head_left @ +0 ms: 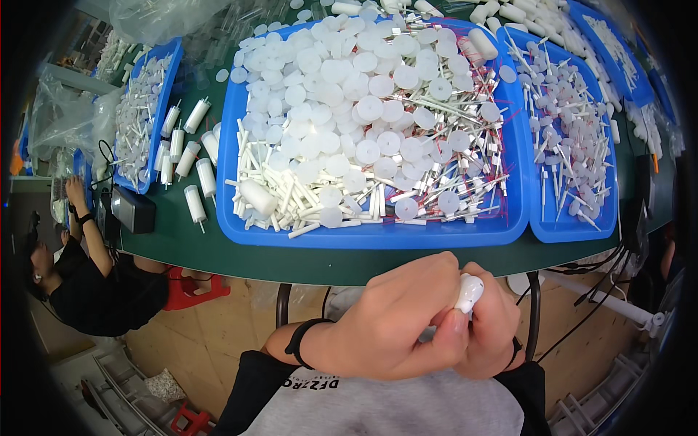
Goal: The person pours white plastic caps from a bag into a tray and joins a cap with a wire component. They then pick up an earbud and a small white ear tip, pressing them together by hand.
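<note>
A small white rounded piece [471, 291] is pinched between the left hand [400, 316] and the right hand [498, 320] – both curled closed on it – in front of the grey shirt [407, 407], short of the table's near edge. A narrow strip of green table [305, 267] is left bare before the large blue tray [363, 237]. The piece is smooth and glossy; the tray is heaped with frosted flat discs [336, 70], matte white tubes [291, 190] and slender metallic stems [471, 174].
</note>
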Demonstrator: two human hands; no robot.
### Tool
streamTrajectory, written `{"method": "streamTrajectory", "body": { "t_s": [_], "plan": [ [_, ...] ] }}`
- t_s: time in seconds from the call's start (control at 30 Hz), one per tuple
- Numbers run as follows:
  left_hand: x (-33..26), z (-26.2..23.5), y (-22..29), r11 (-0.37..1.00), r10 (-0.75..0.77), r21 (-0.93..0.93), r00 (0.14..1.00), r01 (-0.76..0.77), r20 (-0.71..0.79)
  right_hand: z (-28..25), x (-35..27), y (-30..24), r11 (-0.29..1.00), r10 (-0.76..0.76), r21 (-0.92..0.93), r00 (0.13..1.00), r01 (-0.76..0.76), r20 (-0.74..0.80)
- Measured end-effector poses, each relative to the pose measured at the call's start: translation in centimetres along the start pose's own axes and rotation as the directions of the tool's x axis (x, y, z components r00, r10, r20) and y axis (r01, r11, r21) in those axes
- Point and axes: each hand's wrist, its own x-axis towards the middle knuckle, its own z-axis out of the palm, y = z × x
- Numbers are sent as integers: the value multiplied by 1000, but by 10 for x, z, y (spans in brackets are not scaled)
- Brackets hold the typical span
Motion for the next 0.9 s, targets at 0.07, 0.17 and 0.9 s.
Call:
{"method": "streamTrajectory", "body": {
  "t_s": [0.07, 0.17, 0.9],
  "plan": [
    [0, 3, 0, 998, 53, 25, 998, -52, -33, 4, -2, 0, 1000, -18, -17, 1000, 17, -26],
    [0, 2, 1, 990, 114, 94, 992, -108, -59, 5, -1, 0, 1000, -26, -2, 1000, 26, -4],
    [-4, -2, 3, 981, 77, 177, 997, -79, 16, -2, 5, -8, 956, 168, 236, 985, -172, 35]
  ]
}}
